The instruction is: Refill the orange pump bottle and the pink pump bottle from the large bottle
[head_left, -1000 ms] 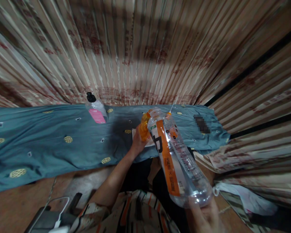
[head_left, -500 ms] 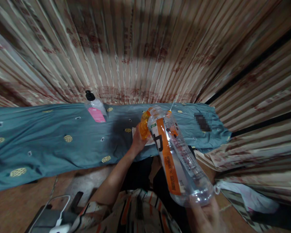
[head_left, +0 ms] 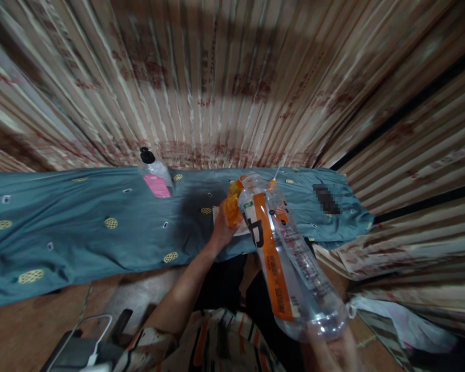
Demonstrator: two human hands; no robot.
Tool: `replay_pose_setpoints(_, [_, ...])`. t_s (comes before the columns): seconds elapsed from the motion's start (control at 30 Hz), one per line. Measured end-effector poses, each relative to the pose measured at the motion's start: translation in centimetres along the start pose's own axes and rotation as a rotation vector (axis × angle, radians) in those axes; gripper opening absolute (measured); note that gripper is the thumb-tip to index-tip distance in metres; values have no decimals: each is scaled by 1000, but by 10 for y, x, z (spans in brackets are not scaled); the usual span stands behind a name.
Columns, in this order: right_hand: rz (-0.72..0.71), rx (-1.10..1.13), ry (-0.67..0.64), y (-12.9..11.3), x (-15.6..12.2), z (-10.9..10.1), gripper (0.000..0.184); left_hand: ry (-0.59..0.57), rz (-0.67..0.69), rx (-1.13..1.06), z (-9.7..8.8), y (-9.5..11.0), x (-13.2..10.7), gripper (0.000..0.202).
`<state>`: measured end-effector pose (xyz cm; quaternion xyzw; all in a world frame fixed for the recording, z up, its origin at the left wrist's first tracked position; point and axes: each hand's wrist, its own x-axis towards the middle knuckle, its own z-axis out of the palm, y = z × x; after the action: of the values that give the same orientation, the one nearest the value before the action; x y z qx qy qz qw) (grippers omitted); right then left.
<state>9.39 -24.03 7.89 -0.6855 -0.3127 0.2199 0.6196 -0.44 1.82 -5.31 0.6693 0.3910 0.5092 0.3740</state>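
A large clear plastic bottle (head_left: 306, 279) with an orange-and-white label slants across the middle, its base towards me and its neck end pointing away. My right hand (head_left: 329, 349) grips it at the base; the fingers are partly blurred. Around an amber see-through bottle (head_left: 232, 204) the fingers of my left hand (head_left: 221, 230) are closed. The clear bottle's neck end is right beside the amber one; whether they touch I cannot tell. Under my left hand lies a white flat piece (head_left: 241, 229), mostly covered. Behind the clear bottle, a thin white-and-orange pointed piece (head_left: 275, 178) shows in part.
A pump bottle (head_left: 156, 178) with a black top and pink label stands on the blue pineapple-print cloth (head_left: 132, 206). A pixelated dark object (head_left: 327, 199) lies at the right. Pleated curtains (head_left: 232, 93) hang behind. A white cable (head_left: 101, 330) runs at lower left.
The view has shifted slightly, so everything sits a little lower and further right. The base of the clear bottle has dropped slightly. Both hands keep their hold.
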Motion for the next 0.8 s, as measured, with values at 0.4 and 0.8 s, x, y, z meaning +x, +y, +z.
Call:
replay_pose_setpoints(0.4, [-58, 26, 14, 12, 4, -1, 65, 18, 17, -13, 0, 4, 2, 65])
replay_pose_setpoints(0.8, [-17, -7, 48, -3, -1, 5, 62, 0, -59, -49, -3, 13, 1, 68])
